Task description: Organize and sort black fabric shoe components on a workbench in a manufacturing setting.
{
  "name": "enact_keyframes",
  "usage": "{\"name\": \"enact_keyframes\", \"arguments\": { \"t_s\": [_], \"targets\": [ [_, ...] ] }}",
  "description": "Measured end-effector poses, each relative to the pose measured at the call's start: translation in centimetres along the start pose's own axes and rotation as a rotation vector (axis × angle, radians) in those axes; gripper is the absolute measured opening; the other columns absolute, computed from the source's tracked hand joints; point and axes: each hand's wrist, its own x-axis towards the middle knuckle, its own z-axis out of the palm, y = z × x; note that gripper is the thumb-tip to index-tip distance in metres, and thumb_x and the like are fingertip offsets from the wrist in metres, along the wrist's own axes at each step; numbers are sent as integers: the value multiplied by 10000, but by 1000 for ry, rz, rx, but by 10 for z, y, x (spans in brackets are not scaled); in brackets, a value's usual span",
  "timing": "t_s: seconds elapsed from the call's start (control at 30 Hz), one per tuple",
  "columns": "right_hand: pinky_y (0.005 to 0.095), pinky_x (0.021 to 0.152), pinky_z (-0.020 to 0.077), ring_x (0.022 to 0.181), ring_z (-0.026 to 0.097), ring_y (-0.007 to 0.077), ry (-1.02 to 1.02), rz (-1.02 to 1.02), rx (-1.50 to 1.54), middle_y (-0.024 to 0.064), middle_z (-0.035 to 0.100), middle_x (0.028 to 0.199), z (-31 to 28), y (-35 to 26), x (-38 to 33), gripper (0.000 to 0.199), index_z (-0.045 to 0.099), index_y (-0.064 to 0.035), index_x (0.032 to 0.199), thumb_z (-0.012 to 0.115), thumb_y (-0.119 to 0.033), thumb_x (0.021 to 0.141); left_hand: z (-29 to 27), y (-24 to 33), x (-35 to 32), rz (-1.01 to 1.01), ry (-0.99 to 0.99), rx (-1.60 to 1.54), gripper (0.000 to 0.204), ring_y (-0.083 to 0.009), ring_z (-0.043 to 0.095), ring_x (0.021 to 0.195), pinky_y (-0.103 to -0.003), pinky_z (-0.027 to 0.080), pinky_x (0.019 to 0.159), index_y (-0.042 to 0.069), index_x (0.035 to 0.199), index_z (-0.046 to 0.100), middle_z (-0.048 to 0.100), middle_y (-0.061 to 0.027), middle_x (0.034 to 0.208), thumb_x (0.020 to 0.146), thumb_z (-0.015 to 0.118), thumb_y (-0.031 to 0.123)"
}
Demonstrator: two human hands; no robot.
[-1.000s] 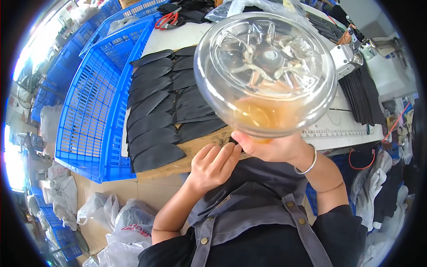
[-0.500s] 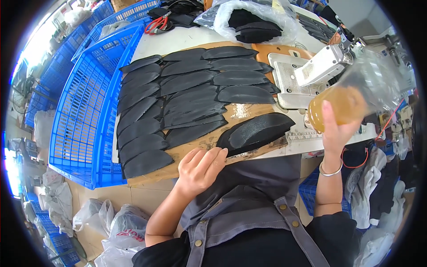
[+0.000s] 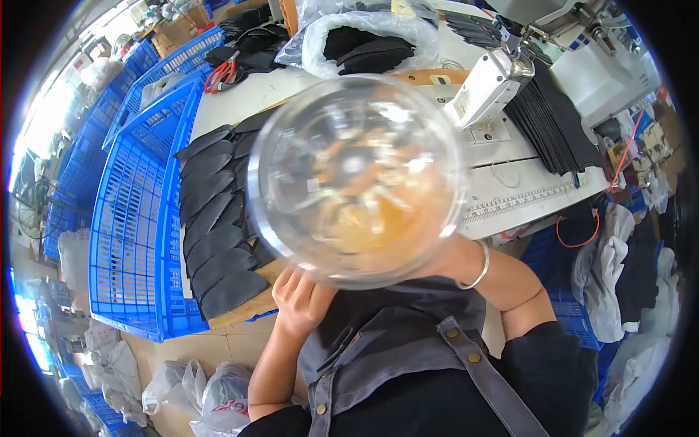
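Note:
A large clear bottle (image 3: 357, 182) with amber liquid in it is lifted close to the camera, its round base facing me. My right hand (image 3: 450, 256) grips it from the right, fingers mostly blurred behind the clear wall. My left hand (image 3: 300, 300), fingers curled, rests at the near edge of a brown board (image 3: 244, 306); its fingertips are partly covered by the bottle, so what they hold is hidden. Black curved fabric pieces (image 3: 231, 293) lie in overlapping rows on the board, the middle and right ones hidden behind the bottle.
A blue plastic crate (image 3: 131, 240) stands left of the table. Farther back lie red-handled scissors (image 3: 222, 75) and a clear bag (image 3: 313, 54) of black pieces. A white sewing machine (image 3: 489, 84) and a stack of black pieces (image 3: 550, 120) are at right.
My right hand has brought the bottle from the right side up in front of the camera, tilting its base toward me. My left hand has stayed at the board's near edge.

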Motion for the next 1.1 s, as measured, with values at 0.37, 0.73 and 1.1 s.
{"name": "enact_keyframes", "arguments": {
  "t_s": [0.37, 0.73, 1.1],
  "targets": [
    [305, 761, 504, 883, 593, 187, 908, -90, -54, 111, 570, 970, -137, 27, -24, 426, 478, 12, 1103, 688, -122, 757, -31, 1, 55, -232, -259, -175, 230, -225, 585, 704, -311, 475, 596, 53, 771, 589, 597, -65, 791, 619, 760, 77],
    [412, 833, 486, 962, 565, 262, 706, 238, 898, 140, 565, 1020, -129, 52, -51, 445, 492, 2, 1121, 427, -375, 895, 40, 29, 136, -158, -603, -240, 484, -340, 410, 1166, -436, 343, 970, 45, 1066, 584, 465, -157, 1231, 681, 749, 288],
    [387, 793, 489, 948, 558, 252, 694, 289, 922, 141, 538, 1024, -132, 50, -52, 492, 457, 1, 1156, 441, -402, 873, 57, 34, 134, -68, -584, -199, 460, -330, 425, 1189, -498, 288, 1014, 54, 1047, 585, 494, -132, 1230, 684, 744, 289]
  ]
}}
